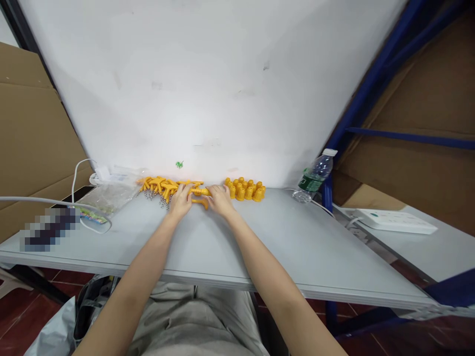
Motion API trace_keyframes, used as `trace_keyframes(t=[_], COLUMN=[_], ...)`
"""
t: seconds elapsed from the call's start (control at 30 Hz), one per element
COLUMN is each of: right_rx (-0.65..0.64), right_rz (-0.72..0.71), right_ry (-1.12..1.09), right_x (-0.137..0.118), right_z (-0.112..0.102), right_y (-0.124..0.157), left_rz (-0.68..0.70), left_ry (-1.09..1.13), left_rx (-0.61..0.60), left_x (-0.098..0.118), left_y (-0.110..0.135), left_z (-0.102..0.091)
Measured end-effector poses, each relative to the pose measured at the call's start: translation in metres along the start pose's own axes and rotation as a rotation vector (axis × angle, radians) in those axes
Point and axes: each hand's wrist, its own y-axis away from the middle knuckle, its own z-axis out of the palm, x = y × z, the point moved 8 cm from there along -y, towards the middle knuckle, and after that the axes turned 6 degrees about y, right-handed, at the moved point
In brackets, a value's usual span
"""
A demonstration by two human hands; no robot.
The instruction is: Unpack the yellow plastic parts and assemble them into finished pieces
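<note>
Across the table (208,247), your left hand (180,200) and right hand (221,199) clasp one yellow part (201,192) between them. A yellow heap (158,184), too tangled to count, crowds the left; about a dozen yellow caps (241,192) stand right, then one bottle (312,182).

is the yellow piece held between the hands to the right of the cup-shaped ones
No, the held yellow piece is to the left of the cup-shaped yellow pieces.

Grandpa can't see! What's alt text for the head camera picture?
A person's left hand and right hand hold a yellow part at a gray table. Yellow pieces are piled to the left, yellow caps are to the right, and a bottle is farther right.
</note>
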Motion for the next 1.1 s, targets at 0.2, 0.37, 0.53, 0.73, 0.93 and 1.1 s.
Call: trace_keyframes(t=[0.2,0.37,0.53,0.73,0.93,1.1], right_rx=[-0.085,0.021,-0.043,-0.085,0.032,-0.027], right_rz=[0.002,0.048,0.006,-0.018,0.035,-0.004], right_ry=[0.020,0.060,-0.018,-0.011,0.026,-0.021], right_x=[-0.004,-0.001,-0.001,-0.006,-0.003,-0.004], right_z=[0.007,-0.004,0.007,0.012,-0.002,0.008], right_y=[0.000,-0.001,0.000,0.001,-0.001,0.002], left_rz=[-0.036,-0.032,-0.050,-0.100,-0.130,-0.160], left_ry=[-0.055,-0.010,-0.023,-0.073,-0.025,0.010], left_rx=[-0.035,-0.011,-0.002,0.013,0.016,0.042], left_x=[-0.002,0.001,-0.001,-0.005,-0.005,-0.009], left_y=[0.001,0.002,0.002,0.003,0.002,0.001], left_z=[0.003,0.002,0.001,-0.001,0.001,-0.002])
